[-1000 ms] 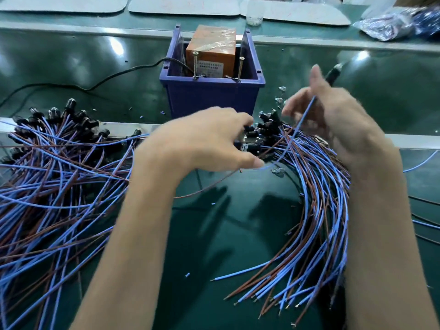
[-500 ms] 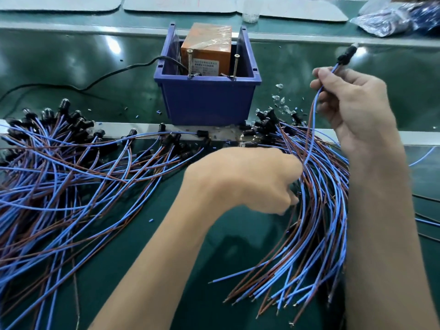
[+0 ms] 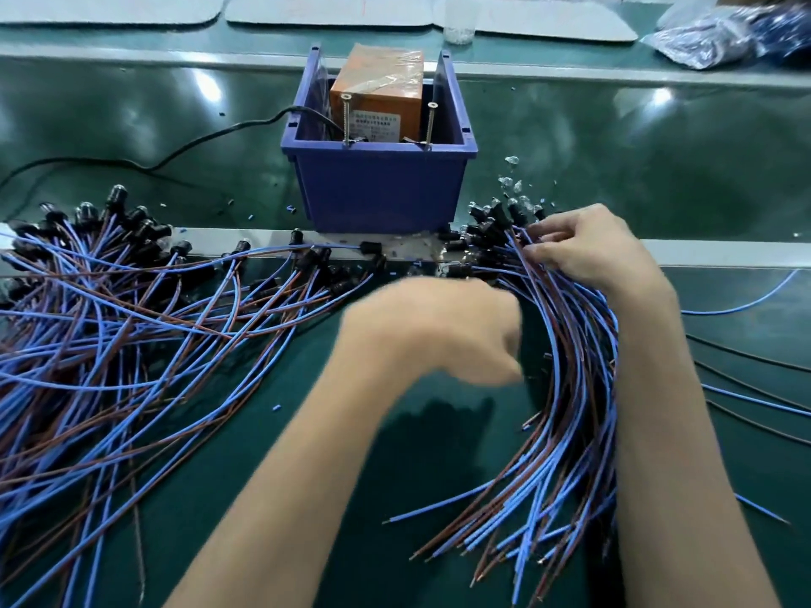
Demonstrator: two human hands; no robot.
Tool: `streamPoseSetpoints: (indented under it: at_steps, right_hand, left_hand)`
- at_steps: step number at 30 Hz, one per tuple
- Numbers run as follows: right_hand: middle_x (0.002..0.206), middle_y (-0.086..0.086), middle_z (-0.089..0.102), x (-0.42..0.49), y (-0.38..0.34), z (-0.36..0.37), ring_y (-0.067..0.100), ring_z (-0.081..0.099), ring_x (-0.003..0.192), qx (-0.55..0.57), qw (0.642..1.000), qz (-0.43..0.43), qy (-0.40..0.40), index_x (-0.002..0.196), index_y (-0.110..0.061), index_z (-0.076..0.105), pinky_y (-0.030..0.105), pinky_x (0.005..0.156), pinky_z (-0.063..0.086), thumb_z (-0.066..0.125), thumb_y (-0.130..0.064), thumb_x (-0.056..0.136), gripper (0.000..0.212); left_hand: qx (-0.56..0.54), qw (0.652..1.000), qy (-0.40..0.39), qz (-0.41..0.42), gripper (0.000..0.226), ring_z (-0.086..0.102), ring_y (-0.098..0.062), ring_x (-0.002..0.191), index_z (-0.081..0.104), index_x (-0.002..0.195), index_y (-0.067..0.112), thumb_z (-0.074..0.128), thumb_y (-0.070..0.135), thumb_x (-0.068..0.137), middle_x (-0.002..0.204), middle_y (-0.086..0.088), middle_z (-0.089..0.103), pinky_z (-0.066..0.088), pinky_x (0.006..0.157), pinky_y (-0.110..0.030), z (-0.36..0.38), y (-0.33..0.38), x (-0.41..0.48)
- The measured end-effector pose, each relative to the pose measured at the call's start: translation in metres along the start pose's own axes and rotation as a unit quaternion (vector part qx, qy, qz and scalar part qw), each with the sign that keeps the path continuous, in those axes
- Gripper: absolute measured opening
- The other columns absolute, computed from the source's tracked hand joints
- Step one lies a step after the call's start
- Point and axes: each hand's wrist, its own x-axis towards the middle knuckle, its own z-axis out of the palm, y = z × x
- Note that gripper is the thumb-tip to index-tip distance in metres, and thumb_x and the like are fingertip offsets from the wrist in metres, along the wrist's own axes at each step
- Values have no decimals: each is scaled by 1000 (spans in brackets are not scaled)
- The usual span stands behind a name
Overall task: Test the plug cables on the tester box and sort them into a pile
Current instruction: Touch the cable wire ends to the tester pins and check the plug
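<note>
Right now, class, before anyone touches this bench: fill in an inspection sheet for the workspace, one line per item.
Surface: green bench mat, crossed by a metal strip.
Job's things: orange tester box in a blue bin, with two upright screws at the bin's front rim; left cable pile; right cable bundle.
Clutter: clear bits beside the bin; blue insulation scraps.
Grips: left hand blurred, fingers curled, contents unclear; right hand has its fingertips on that bundle's wires near the plugs, hold unclear.
Cables: black power cord runs left from the bin.
Surroundings: white pads, clear cup and plastic bag at the far edge.
</note>
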Motion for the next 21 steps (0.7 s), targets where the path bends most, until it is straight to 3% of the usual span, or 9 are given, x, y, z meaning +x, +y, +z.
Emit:
streamPoseSetpoints:
  at_steps: [2, 4, 7, 9, 14, 21]
  right_hand:
    - [72, -10, 60, 1, 1, -1, 2, 52, 64, -4, 1000, -2, -10, 106, -24, 73, 18, 73, 38, 73, -15, 81, 27]
    - [71, -9, 58, 0, 1, -3, 2, 50, 63, -18, 1000, -3, -24, 107, -24, 72, 21, 68, 37, 74, -17, 80, 28]
    - [92, -1, 63, -2, -1, -7, 12, 56, 80, -33, 999, 2, -12, 113, -23, 70, 22, 78, 36, 78, -27, 78, 37]
    - [98, -1, 64, -4, -2, -11, 14, 58, 90, -17, 1000, 2, 8, 111, -23, 69, 22, 81, 36, 79, -35, 76, 38]
    - [90, -5, 69, -6, -5, -15, 11, 62, 88, 5, 1000, -14, 26, 101, -27, 70, 23, 79, 39, 74, -44, 79, 28]
    - [88, -6, 70, -5, -7, -14, 12, 65, 91, 3, 999, -28, 26, 97, -28, 71, 23, 79, 39, 71, -48, 80, 26]
  left_hand:
    - [-6, 994, 46, -94, 28, 63, -26, 101, 67, 112, 23, 56, 36, 88, 111, -3, 69, 52, 90, -36, -8, -30, -5]
    - [9, 976, 90, -199, 31, 60, -30, 104, 64, 113, 25, 60, 41, 87, 115, -6, 65, 49, 91, -37, -9, -57, -10]
    - [-42, 950, 107, -291, 35, 59, -31, 105, 63, 110, 20, 68, 42, 83, 111, -8, 65, 48, 90, -38, -4, -82, -9]
    - [-65, 941, 112, -313, 37, 58, -30, 107, 64, 110, 20, 72, 41, 81, 111, -8, 65, 47, 87, -36, 1, -88, -5]
    - [-61, 923, 199, -325, 36, 58, -33, 104, 63, 110, 19, 73, 35, 78, 112, -8, 64, 38, 76, -32, 3, -91, 2]
    - [-29, 921, 209, -328, 28, 58, -34, 101, 64, 109, 19, 65, 22, 82, 107, -10, 62, 37, 74, -33, 13, -90, 14]
